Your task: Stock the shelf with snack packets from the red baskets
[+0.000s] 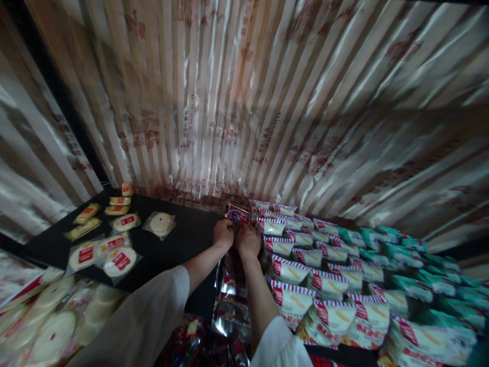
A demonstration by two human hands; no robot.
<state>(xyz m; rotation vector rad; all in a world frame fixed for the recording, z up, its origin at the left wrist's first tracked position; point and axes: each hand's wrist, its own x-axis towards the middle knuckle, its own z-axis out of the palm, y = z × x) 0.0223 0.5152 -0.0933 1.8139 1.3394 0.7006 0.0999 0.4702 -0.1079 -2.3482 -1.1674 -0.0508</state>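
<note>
Both my arms reach forward to the back of the black shelf (191, 221). Between my fingertips is a small dark red and blue printed packet (239, 213), close to the back covering. My left hand (223, 234) grips its near left side with curled fingers. At the near right side, my right hand (247, 239) has its fingers closed on the same packet. Parts of the packet and most fingertips are hidden. Below my hands runs a row of shiny dark red packets (231, 290), partly covered by my right forearm.
Rows of white bags with striped tops (292, 272) stand right of my right hand; green bags (412, 288) lie beyond. On the left are round pale packaged items (119, 261) and small yellow packs (86, 214). Striped plastic sheeting (237, 117) hangs behind.
</note>
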